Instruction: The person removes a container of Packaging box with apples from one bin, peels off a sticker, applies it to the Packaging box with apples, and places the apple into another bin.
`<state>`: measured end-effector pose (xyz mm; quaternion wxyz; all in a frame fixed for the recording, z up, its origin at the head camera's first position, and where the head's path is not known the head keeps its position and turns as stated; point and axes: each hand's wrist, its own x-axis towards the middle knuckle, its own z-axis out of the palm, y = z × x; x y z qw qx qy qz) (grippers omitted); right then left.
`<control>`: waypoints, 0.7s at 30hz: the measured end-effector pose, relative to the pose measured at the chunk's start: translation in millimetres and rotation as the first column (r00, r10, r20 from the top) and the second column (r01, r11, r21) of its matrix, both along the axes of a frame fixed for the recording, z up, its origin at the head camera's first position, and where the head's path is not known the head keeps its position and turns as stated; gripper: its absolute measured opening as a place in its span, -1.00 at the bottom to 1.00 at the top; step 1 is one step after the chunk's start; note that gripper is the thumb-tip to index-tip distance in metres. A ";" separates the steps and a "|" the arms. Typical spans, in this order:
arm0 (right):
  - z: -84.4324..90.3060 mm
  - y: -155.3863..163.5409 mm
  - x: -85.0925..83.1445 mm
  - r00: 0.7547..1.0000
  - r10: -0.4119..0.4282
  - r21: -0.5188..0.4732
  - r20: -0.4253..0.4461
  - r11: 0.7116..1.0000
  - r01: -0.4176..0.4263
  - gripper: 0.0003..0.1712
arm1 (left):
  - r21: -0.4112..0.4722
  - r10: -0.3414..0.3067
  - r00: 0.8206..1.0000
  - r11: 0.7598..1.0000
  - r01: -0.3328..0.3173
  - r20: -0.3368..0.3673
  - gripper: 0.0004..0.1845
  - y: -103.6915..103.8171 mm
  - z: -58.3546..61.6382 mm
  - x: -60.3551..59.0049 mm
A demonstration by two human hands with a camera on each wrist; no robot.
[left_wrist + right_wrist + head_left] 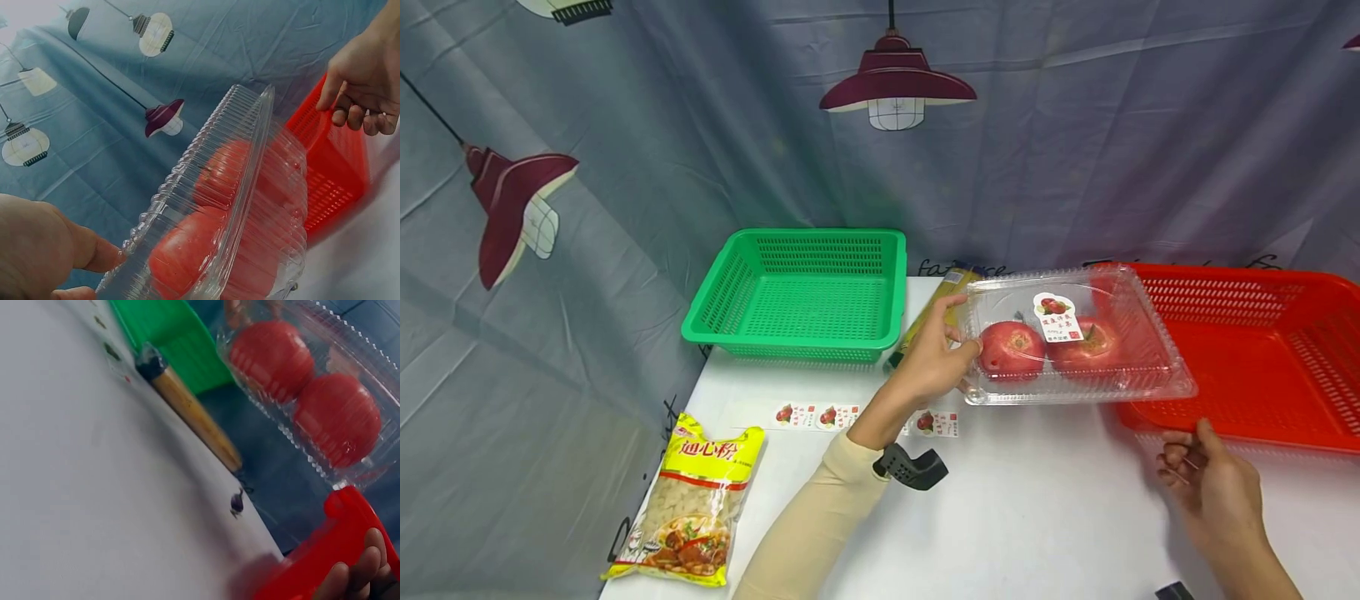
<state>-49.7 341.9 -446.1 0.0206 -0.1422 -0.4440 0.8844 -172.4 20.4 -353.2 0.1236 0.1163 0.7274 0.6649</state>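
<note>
My left hand [931, 354] grips the left end of a clear plastic box [1150, 367], raised above the table and tilted. Inside lie two red apples [1011, 348], and an apple sticker [1057, 317] is on the lid. In the left wrist view, the fingers [100, 253] touch the box's ridged edge. My right hand [1217, 492] is near the front rim of a red basket [1240, 358], its fingers loosely curled with nothing seen in them. The right wrist view shows those fingers [369, 569] in front of the red basket; contact is unclear.
A green basket [820, 342] stands at the back left. A strip of apple stickers [827, 416] lies before it, partly hidden by my left arm. There is a yellow bag of pasta [688, 500] at front left. A long yellow package [951, 287] lies behind my left hand.
</note>
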 end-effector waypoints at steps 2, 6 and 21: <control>0.0 3.9 0.3 0.999 -0.044 0.054 0.025 0.998 0.042 -0.52 | 0.009 -0.006 1.000 1.000 0.006 0.010 -0.34 4.9 2.4 -3.8; -1.9 9.7 -0.4 0.996 -0.089 0.072 0.015 0.994 0.088 -0.51 | 0.020 -0.011 1.000 1.000 0.010 0.028 -0.33 14.9 8.9 -10.1; -4.4 10.7 -0.2 0.981 -0.184 0.127 -0.055 0.974 0.189 -0.57 | 0.005 -0.022 0.999 1.000 0.022 0.037 -0.36 49.5 19.5 -20.6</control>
